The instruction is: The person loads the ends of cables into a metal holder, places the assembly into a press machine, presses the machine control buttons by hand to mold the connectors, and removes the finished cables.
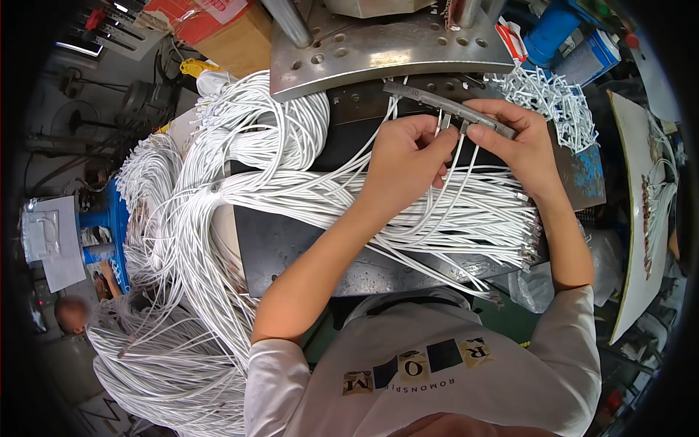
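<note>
My right hand grips the right end of a narrow grey metal bar, thumb on the near side and fingers over the far side. Just left of it, my left hand is closed, thumb and forefinger pinched at the end of a white cable close to the bar. Several thin white cables run from the bar down toward me; their tips are partly hidden by my fingers. Beneath both hands a thick bundle of white cables lies across the dark work surface, with small fittings at its right end.
A heavy steel press plate with bolt holes stands beyond my hands. Coiled white cables and a large hanging bundle fill the left. Short white pieces pile up at far right, near a board. Another person is at far left.
</note>
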